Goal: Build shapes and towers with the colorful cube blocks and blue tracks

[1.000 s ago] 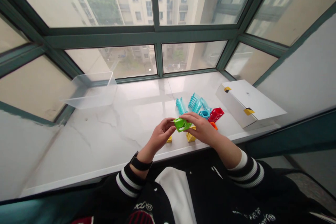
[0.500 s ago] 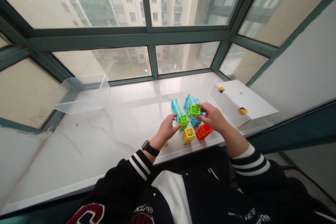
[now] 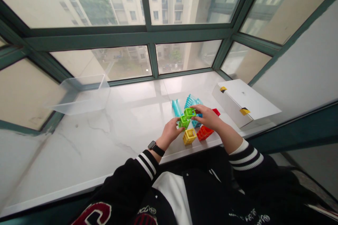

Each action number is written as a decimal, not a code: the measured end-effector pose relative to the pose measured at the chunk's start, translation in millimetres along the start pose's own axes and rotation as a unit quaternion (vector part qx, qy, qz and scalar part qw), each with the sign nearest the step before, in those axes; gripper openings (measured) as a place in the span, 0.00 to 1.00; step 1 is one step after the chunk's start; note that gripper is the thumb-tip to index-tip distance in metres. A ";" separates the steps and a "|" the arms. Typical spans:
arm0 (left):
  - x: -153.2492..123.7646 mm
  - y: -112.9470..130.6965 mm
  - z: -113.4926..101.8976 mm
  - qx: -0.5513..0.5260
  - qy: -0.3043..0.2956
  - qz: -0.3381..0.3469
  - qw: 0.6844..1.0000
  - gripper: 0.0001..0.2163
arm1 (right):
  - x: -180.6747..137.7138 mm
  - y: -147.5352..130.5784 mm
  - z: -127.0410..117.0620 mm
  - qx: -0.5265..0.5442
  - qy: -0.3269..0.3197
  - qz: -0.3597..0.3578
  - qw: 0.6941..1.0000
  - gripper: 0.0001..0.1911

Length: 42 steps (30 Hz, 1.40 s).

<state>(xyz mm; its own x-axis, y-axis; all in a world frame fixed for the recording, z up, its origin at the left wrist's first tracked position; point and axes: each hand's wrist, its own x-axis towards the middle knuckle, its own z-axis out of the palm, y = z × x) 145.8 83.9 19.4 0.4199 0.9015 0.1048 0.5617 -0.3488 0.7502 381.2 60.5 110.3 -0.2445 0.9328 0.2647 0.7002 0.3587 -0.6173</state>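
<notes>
Above windowsill (image 3: 126, 119), left hand (image 3: 171, 132), right hand (image 3: 209, 117) apparently grip green blocks (image 3: 189, 113).

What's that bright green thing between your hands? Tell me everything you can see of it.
It is two bright green plastic cube blocks, open-framed with square holes in their faces. One sits tilted on the other, seemingly touching, just above the white marble-look sill. The right hand pinches the upper one, the left hand the lower. A yellow open-framed cube stands just in front.
</notes>
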 end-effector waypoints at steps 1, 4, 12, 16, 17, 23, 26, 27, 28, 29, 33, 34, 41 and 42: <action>0.5 -0.1 1.0 0.004 -0.002 -0.005 1.000 0.23 | 0.4 0.3 0.9 -0.001 -0.002 0.000 1.000 0.26; 2.2 -1.5 3.3 0.009 -0.008 -0.009 1.000 0.19 | 1.0 1.1 3.2 0.002 -0.003 0.001 1.000 0.26; 2.8 -3.3 1.7 0.010 -0.017 -0.014 1.000 0.18 | 3.5 1.3 6.1 -0.007 -0.010 -0.009 1.000 0.27; 2.4 -2.5 0.2 0.007 -0.013 -0.018 1.000 0.19 | 5.8 1.4 8.6 -0.016 -0.020 -0.014 1.000 0.27; 2.3 -2.6 0.0 0.006 -0.013 -0.018 1.000 0.19 | 6.3 1.9 9.6 -0.014 -0.023 -0.015 1.000 0.27; 1.4 -4.8 -0.3 0.018 -0.008 -0.007 1.000 0.18 | 7.6 6.3 16.3 0.001 -0.024 -0.017 1.000 0.28; 1.3 -5.9 0.2 0.025 -0.006 -0.004 1.000 0.18 | 7.2 6.1 18.7 0.002 -0.026 -0.014 1.000 0.28; 1.4 -6.2 0.5 0.026 -0.006 -0.004 1.000 0.19 | 7.0 5.8 19.3 0.000 -0.028 -0.011 1.000 0.28; 1.5 -6.5 0.8 0.028 -0.006 -0.004 1.000 0.19 | 6.8 5.5 19.9 -0.004 -0.033 -0.008 0.999 0.28; 1.6 -6.7 1.1 0.031 -0.006 -0.004 1.000 0.19 | 6.6 5.3 20.4 -0.009 -0.038 -0.004 0.999 0.28; 2.0 -7.0 1.7 0.038 -0.007 -0.007 0.999 0.19 | 6.2 6.5 21.7 -0.023 -0.053 0.011 0.998 0.28; 2.0 -6.9 1.6 0.039 -0.006 -0.008 0.999 0.19 | 6.3 7.3 21.9 -0.024 -0.055 0.010 0.998 0.28; 1.8 -3.4 -0.7 0.044 -0.008 -0.010 0.999 0.18 | 6.8 11.3 26.3 -0.050 -0.070 0.005 0.996 0.36; 1.8 -2.7 -1.0 0.046 -0.009 -0.011 0.999 0.18 | 7.0 11.2 27.2 -0.058 -0.069 0.003 0.996 0.36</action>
<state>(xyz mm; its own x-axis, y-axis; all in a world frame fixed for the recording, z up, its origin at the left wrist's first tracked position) 144.3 86.7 18.2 0.4179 0.9052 0.0767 0.6345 -0.3513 0.6885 369.1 72.0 85.0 -0.3240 0.9338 0.1516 0.7733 0.3538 -0.5261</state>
